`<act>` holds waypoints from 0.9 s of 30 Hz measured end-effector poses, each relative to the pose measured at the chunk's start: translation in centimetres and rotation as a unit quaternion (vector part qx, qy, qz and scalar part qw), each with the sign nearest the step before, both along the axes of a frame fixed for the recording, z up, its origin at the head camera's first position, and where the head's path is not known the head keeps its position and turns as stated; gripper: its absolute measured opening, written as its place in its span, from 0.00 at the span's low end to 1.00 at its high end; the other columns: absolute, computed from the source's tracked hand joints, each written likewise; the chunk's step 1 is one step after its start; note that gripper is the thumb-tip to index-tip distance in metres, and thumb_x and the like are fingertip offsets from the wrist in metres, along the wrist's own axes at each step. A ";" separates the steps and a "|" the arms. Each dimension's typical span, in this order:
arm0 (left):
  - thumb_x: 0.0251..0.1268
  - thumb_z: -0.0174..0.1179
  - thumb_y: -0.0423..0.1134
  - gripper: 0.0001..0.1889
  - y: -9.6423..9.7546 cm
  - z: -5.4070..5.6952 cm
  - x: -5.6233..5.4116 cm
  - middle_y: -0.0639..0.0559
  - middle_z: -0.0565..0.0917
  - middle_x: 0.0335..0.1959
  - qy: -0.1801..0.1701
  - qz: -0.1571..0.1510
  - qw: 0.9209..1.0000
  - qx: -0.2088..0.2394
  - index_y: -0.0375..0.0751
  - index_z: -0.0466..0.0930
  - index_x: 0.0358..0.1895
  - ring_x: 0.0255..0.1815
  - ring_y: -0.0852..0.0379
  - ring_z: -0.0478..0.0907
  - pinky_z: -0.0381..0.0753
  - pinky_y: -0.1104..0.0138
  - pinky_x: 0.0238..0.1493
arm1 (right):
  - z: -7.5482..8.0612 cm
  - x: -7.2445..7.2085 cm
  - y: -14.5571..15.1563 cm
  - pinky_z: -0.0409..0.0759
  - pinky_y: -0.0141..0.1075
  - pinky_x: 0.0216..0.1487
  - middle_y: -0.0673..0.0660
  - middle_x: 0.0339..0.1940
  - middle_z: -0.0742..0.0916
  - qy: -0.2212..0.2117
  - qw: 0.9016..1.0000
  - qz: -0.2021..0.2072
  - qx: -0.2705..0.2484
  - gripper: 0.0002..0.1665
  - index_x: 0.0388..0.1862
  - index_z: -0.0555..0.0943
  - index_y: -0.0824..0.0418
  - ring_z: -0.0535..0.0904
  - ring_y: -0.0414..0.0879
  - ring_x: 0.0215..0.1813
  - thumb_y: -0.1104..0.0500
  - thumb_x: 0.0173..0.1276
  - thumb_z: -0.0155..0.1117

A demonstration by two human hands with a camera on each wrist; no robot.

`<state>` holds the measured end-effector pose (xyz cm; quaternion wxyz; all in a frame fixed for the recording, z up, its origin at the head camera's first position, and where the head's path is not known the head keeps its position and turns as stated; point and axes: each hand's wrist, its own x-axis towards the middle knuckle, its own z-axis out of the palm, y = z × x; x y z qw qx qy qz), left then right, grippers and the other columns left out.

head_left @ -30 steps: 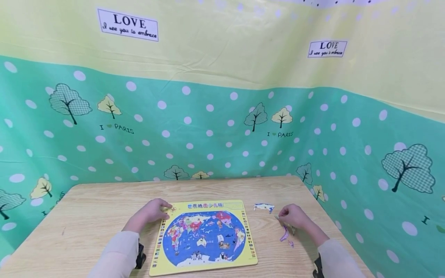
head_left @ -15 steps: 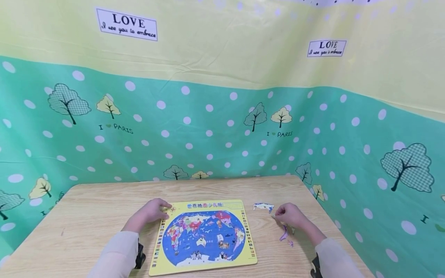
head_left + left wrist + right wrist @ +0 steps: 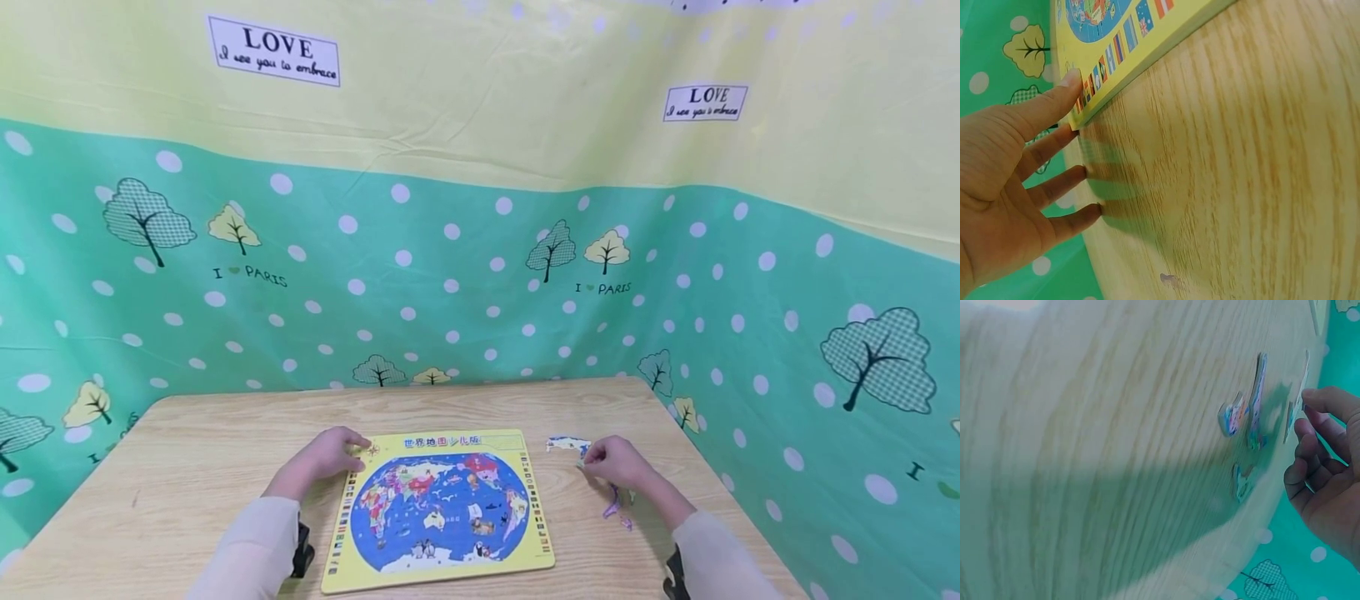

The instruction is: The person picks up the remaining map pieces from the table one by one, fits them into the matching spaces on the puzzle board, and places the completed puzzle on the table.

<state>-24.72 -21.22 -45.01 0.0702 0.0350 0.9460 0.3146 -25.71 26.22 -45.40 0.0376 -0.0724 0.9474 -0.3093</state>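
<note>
A yellow-bordered world-map puzzle board (image 3: 540, 562) lies flat on the table, Chinese lettering along its top. My left hand (image 3: 326, 456) is at its upper left corner. In the left wrist view the thumb (image 3: 1063, 97) rests on the board's corner, while the other fingers spread straight down to the tabletop. My right hand (image 3: 621, 463) pinches a small puzzle piece (image 3: 581, 466) between thumb and fingertips, low over the table right of the board; its print is mostly hidden. Just beyond lies a white-and-blue map piece (image 3: 567, 442), partly covered by that hand.
Near my right wrist lie a long purple puzzle piece (image 3: 612, 503), a smaller purple one (image 3: 626, 523) and a greenish one (image 3: 632, 497). The wooden table (image 3: 187, 467) meets a green and yellow printed curtain (image 3: 450, 333) at the back and sides.
My right hand has moved a little left toward the board with the small puzzle piece, now overlapping the white-and-blue piece in view. My left hand and the board stay put.
</note>
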 end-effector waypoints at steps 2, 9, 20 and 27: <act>0.52 0.66 0.33 0.19 0.0 0.0 0.0 0.33 0.76 0.54 0.001 0.000 1.000 0.000 0.35 0.80 0.51 0.57 0.34 0.70 0.70 0.43 0.60 | 0.1 -0.1 -0.3 0.71 0.28 0.21 0.51 0.22 0.80 0.004 1.000 0.006 0.002 0.03 0.27 0.82 0.62 0.71 0.42 0.23 0.63 0.54 0.67; 0.51 0.66 0.33 0.20 0.0 -0.1 0.0 0.33 0.77 0.54 0.001 0.000 1.000 -0.001 0.36 0.80 0.50 0.60 0.31 0.68 0.68 0.42 0.61 | 0.3 -0.4 -1.5 0.72 0.28 0.23 0.51 0.23 0.81 0.002 1.000 0.010 0.003 0.04 0.27 0.82 0.60 0.72 0.41 0.25 0.62 0.53 0.69; 0.52 0.66 0.32 0.20 0.0 -0.1 -0.1 0.33 0.76 0.55 -0.005 0.003 1.000 0.006 0.37 0.80 0.51 0.60 0.31 0.68 0.67 0.42 0.62 | 0.6 -0.4 -3.5 0.74 0.29 0.25 0.50 0.24 0.81 -0.004 1.000 0.010 0.006 0.04 0.26 0.81 0.59 0.74 0.41 0.26 0.62 0.53 0.69; 0.52 0.66 0.32 0.19 0.0 -0.2 -0.1 0.33 0.76 0.55 -0.005 0.004 1.000 0.003 0.37 0.80 0.50 0.60 0.31 0.68 0.67 0.42 0.62 | 0.5 -0.7 -4.2 0.74 0.28 0.26 0.50 0.24 0.81 -0.009 1.000 0.029 -0.003 0.05 0.27 0.81 0.58 0.73 0.42 0.28 0.61 0.53 0.70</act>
